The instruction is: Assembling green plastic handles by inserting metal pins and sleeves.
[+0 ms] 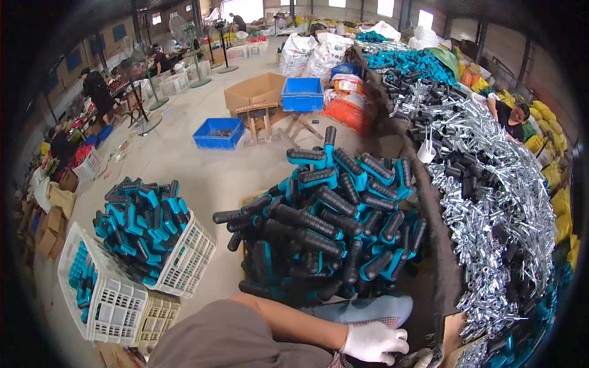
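Observation:
My left hand, in a white knit glove, reaches across my lap at the bottom, its fingers curled. Whatever it may hold is hidden. Close to its right, only the fingers of my gloved right hand show at the lower edge, bent beside a dark edge; what they grip, if anything, cannot be made out. Just beyond my hands rises a large heap of black and teal ribbed tool handles. On the right, a long bench bears a pile of shiny metal tool parts.
White plastic crates stand at the left, one heaped with similar handles. Farther off are blue bins, a cardboard box and woven sacks. A person stands behind the bench; others work at the far left.

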A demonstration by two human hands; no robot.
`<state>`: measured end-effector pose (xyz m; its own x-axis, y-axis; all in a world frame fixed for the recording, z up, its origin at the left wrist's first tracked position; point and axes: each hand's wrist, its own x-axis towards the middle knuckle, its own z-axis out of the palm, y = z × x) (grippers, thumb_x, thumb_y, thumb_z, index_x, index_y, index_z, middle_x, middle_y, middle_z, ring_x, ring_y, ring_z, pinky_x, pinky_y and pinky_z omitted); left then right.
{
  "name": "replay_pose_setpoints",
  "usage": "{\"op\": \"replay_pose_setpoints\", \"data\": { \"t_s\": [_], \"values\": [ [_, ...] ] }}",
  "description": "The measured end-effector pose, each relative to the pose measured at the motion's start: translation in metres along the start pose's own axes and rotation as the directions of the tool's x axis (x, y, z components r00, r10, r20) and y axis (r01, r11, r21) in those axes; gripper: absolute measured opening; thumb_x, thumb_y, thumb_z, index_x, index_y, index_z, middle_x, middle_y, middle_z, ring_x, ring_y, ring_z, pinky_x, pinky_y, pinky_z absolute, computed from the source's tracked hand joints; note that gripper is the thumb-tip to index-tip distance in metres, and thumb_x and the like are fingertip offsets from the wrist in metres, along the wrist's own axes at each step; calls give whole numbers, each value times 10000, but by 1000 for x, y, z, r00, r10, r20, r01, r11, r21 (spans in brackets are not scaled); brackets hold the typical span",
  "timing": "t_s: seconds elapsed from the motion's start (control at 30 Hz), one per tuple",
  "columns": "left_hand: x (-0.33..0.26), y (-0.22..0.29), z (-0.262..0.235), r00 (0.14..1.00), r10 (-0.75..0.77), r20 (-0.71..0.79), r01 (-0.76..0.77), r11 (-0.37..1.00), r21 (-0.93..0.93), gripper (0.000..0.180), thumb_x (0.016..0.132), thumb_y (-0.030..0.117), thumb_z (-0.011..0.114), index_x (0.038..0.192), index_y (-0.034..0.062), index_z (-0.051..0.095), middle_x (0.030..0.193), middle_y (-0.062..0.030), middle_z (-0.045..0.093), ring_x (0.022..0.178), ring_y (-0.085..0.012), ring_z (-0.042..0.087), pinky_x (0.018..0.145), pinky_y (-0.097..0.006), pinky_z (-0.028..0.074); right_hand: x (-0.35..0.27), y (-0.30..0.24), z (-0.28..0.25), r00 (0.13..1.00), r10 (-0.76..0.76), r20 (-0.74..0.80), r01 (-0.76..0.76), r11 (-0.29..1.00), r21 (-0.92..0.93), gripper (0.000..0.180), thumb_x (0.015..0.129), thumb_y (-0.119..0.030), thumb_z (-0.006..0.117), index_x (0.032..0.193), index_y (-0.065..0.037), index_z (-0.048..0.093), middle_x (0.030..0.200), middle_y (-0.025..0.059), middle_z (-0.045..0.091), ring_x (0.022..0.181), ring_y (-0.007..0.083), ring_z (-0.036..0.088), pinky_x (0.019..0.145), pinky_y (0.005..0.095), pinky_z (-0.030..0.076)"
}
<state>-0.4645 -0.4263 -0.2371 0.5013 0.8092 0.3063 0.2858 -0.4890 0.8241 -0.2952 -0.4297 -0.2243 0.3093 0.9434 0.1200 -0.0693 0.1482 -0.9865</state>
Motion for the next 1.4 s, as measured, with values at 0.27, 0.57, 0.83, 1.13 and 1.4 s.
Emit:
{"op": "replay_pose_setpoints", "data": {
  "t_s": [0.27, 0.57, 0.83, 1.13, 1.4],
  "values": [
    [7, 4, 3, 982, 59, 178, -17, 974, -225, 345, 820, 267, 735, 1101, 71, 695, 1042, -146, 710, 944, -270, 691, 840, -401, 524, 10, -3, -22, 983, -165, -75, 165, 986, -4, 169, 920, -154, 612, 966, -21, 517, 664, 70, 519, 560, 182, 484, 525, 326, 398],
    [14, 7, -10, 965, -27, -259, -27, 979, -204, 347, 802, 166, 642, 1111, 11, 621, 1035, -180, 640, 949, -336, 637, 826, -400, 509, -15, -2, -23, 914, 219, 341, -316, 912, 261, 355, 969, -280, 606, 1186, -6, 544, 908, 63, 573, 612, 111, 423, 523, 223, 347],
    [9, 9, -11, 995, 6, -101, -20, 990, -140, 363, 805, 188, 674, 1130, 53, 588, 1076, -138, 614, 991, -354, 619, 855, -443, 506, -24, -23, -7, 850, 290, 440, -472, 790, 391, 236, 970, -316, 606, 980, -92, 532, 983, 53, 601, 540, 74, 355, 508, 197, 303],
    [8, 15, -12, 951, 179, -251, -161, 983, 90, 253, 870, 233, 640, 1068, 86, 584, 963, -104, 604, 856, -332, 629, 724, -461, 519, -15, 16, -32, 764, 307, 568, -532, 797, 285, 619, 969, -407, 566, 1471, -99, 375, 1411, 130, 459, 1267, 328, 471, 1027, 511, 424],
    [21, 12, -2, 984, 61, -169, -45, 995, 92, 252, 887, 269, 625, 1060, 87, 605, 948, -145, 633, 834, -364, 646, 698, -478, 514, -36, -11, -22, 862, 357, 360, -457, 854, 248, 350, 978, -388, 583, 995, -40, 559, 784, 30, 550, 574, 157, 473, 562, 301, 418]
  ]
}}
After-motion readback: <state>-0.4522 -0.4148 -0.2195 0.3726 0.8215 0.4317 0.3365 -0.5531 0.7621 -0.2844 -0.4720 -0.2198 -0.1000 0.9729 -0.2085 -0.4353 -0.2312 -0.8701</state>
